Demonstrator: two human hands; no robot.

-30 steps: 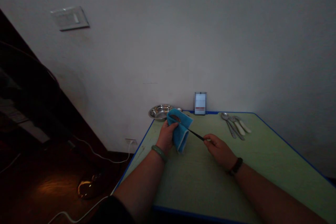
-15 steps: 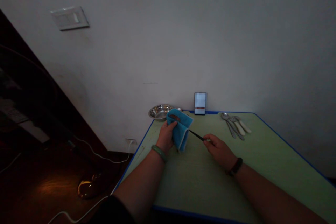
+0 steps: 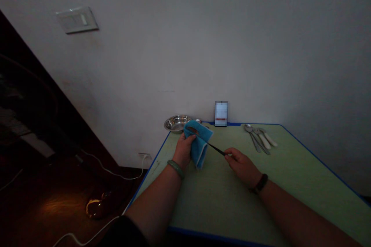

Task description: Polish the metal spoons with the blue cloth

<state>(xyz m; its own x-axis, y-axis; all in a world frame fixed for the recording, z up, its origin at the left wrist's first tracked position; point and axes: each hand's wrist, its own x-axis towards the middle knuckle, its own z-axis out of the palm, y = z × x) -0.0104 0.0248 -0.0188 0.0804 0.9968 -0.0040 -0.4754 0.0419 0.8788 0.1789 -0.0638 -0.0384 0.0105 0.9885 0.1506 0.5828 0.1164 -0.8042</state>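
My left hand (image 3: 185,148) is closed on a folded blue cloth (image 3: 198,152), its thumb pressed over the top. Against the cloth lies the oval bowl of a spoon (image 3: 192,130), partly wrapped. The spoon's thin dark handle comes out to the right, and my right hand (image 3: 239,165) pinches its end between thumb and fingers. Both hands are above the green table (image 3: 220,200). Just behind the cloth is a shiny metal bowl (image 3: 177,124); another small metal piece (image 3: 198,120) beside it is mostly hidden.
Several spoons and forks (image 3: 257,139), some with pale handles, lie at the table's right rear. A phone (image 3: 221,114) with a lit screen stands against the wall. Left of the table, a white cable (image 3: 116,176) runs from a wall socket (image 3: 144,155) above a dark floor.
Almost nothing differs. The cloth and the spoon have shifted very slightly; both hands keep their hold in nearly the same place.
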